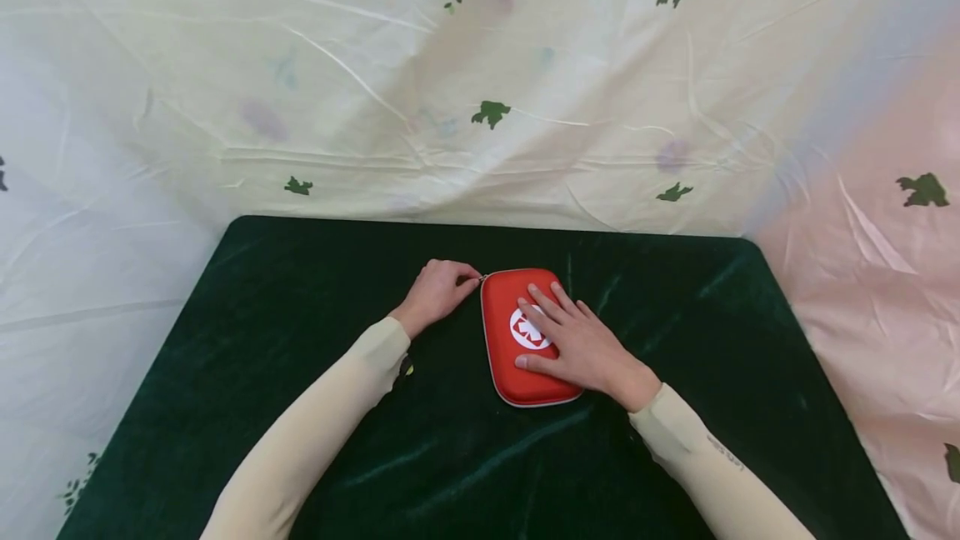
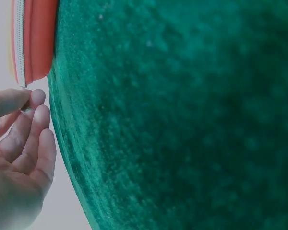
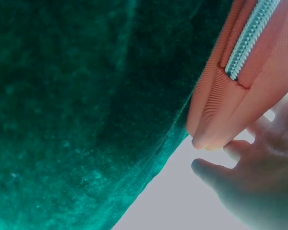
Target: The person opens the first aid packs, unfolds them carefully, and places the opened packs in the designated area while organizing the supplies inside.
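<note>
A red zippered first-aid case [image 1: 510,377] with a white round emblem lies on the dark green cloth. At its upper left corner my left hand [image 1: 438,292] pinches the zipper pull [image 1: 483,277] between thumb and index finger. The left wrist view shows the zipper teeth [image 2: 20,48] running along the case's side down to those fingertips. My right hand [image 1: 581,348] rests on top of the case, fingers spread over part of the emblem. In the right wrist view, the zipper [image 3: 252,38] stops at a fabric strip near the case's end.
Dark green velvety cloth [image 1: 315,273] covers the table. Behind and at both sides hang pale curtains [image 1: 360,107] with green leaf prints, meeting the table's far edge.
</note>
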Demonstrator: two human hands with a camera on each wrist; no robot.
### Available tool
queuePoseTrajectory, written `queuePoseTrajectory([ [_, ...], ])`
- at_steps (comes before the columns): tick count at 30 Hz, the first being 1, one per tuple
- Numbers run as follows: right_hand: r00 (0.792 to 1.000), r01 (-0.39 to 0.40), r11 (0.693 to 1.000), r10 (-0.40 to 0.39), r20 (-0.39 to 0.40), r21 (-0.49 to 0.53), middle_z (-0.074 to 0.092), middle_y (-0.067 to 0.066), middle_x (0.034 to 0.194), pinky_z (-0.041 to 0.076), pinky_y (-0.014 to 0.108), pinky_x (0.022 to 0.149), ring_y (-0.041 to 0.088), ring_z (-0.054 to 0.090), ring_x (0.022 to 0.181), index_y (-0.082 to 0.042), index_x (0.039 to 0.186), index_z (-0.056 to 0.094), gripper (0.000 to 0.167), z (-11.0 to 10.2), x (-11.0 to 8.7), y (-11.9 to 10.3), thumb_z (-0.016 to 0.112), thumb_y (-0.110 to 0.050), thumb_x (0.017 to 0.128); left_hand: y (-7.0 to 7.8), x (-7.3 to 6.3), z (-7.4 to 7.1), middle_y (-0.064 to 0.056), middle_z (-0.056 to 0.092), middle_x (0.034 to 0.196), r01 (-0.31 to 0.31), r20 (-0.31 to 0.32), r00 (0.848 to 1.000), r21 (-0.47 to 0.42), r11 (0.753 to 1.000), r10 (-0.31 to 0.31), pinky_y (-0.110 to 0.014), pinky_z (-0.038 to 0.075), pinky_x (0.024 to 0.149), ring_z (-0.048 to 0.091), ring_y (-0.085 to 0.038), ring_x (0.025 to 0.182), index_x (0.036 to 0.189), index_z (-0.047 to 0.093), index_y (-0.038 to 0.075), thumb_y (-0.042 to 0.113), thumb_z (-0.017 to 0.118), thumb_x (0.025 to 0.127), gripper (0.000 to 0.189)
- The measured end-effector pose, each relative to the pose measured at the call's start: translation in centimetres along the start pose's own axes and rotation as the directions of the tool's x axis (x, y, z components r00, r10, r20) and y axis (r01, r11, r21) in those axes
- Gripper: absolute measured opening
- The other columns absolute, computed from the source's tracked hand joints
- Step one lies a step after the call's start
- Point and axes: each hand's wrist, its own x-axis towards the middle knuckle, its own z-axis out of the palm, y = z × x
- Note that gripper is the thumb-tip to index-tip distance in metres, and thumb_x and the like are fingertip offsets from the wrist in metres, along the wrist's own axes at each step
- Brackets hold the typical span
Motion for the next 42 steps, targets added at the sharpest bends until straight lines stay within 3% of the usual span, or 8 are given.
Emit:
queuePoseTrajectory([
  [11, 1.0, -0.009, 1.0, 0.009, 0.006, 0.003, 0.012, 0.001, 0.174, 0.019, 0.066, 0.121, 0.036, 0.005, 0.159, -0.029, 0.166, 0.022, 0.095, 0.0, 0.0, -0.1, 0.053, -0.078, 0.091, 0.1, -1.1, -0.4, -0.006, 0.076, 0.114, 0.03, 0.027, 0.999, 0.016, 0.999, -0.03, -0.037, 0.057, 0.088, 0.065, -0.018, 0.088, 0.122, 0.077, 0.011, 0.021, 0.069, 0.102, 0.024],
  [34, 0.999, -0.001, 1.0, 0.002, -0.032, 0.006, 0.015, 0.0, 0.173, 0.016, 0.067, 0.121, 0.035, 0.005, 0.159, -0.028, 0.166, 0.024, 0.094, 0.0, -0.2, -0.3, 0.051, -0.079, 0.091, 0.0, -3.4, 0.0, -0.003, 0.077, 0.109, -0.01, 0.064, 0.998, 0.016, 1.0, 0.009, -0.036, 0.058, 0.089, 0.067, -0.014, 0.088, 0.118, 0.077, 0.011, 0.02, 0.072, 0.1, 0.021],
  [42, 1.0, 0.001, 0.997, 0.001, -0.025, 0.077, 0.01, -0.001, 0.174, 0.036, 0.059, 0.115, 0.034, 0.001, 0.159, -0.029, 0.166, 0.022, 0.093, 0.2, -0.3, -0.3, 0.053, -0.076, 0.093, 0.4, -3.9, 0.2, -0.002, 0.077, 0.108, -0.005, 0.079, 0.997, -0.014, 1.0, 0.006, -0.035, 0.057, 0.086, 0.066, -0.01, 0.084, 0.118, 0.077, 0.012, 0.019, 0.072, 0.099, 0.02],
])
